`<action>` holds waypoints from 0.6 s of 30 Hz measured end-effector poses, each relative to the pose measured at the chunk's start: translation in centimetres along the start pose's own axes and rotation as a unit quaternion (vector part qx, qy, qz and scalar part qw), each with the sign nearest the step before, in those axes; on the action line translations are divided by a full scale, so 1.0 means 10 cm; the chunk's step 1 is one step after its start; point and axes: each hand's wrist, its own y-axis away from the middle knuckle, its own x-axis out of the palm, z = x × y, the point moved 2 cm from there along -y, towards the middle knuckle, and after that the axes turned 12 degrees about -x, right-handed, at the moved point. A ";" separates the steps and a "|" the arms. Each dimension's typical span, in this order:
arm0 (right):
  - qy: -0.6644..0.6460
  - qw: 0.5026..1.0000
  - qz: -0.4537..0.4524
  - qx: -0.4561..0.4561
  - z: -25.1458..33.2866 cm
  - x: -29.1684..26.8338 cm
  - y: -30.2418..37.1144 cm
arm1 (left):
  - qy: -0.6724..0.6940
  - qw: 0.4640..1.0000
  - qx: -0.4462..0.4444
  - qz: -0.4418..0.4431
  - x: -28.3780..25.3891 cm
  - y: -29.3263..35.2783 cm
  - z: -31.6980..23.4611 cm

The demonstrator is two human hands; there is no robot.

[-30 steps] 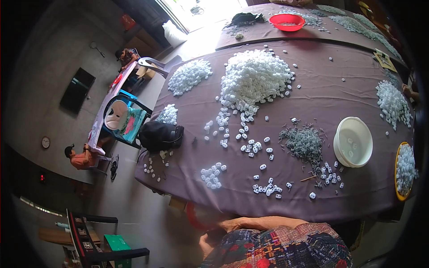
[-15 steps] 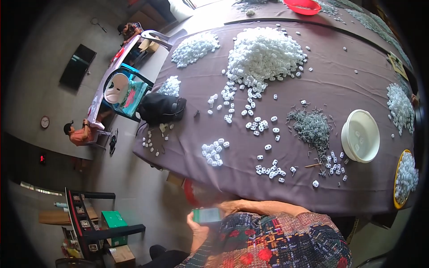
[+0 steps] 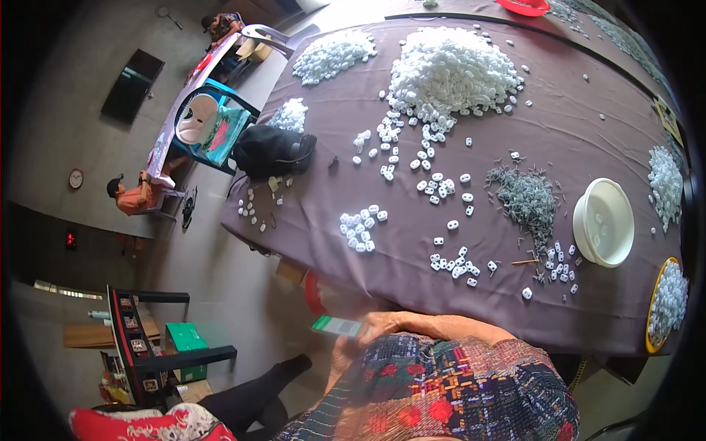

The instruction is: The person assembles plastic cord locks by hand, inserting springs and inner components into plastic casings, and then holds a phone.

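A phone with a lit green and white screen is tilted below the table's front edge, in front of my patterned shirt. At the phone's right end, my right hand has its fingers closed on it. Just under the phone is my left hand, blurred, its fingers mostly hidden by the phone and by my sleeve. On the table beyond lie a cluster of small white two-holed plastic pieces, another such group and a heap of small grey pins.
A large white heap covers the table's far middle. At right stand a cream basin and a yellow-rimmed basket of white pieces. A black bag sits at the left edge. Below it, a dark-clothed leg stretches beside a black-armed chair.
The phone has turned to a slant and its near end meets my right hand. My left hand has slid from the phone's left edge to beneath it. A leg and red cloth appear lower left.
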 end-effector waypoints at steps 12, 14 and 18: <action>-0.104 0.982 0.065 0.144 1.06 -0.26 0.11 | 0.034 0.995 -0.042 -0.086 0.37 -0.10 -0.04; -0.091 0.986 0.077 0.120 0.95 -0.25 0.08 | -0.039 0.995 -0.016 -0.094 0.45 -0.09 -0.04; -0.445 0.874 -0.061 0.186 0.95 -0.10 0.06 | 0.045 0.987 0.063 -0.144 0.36 -0.11 -0.04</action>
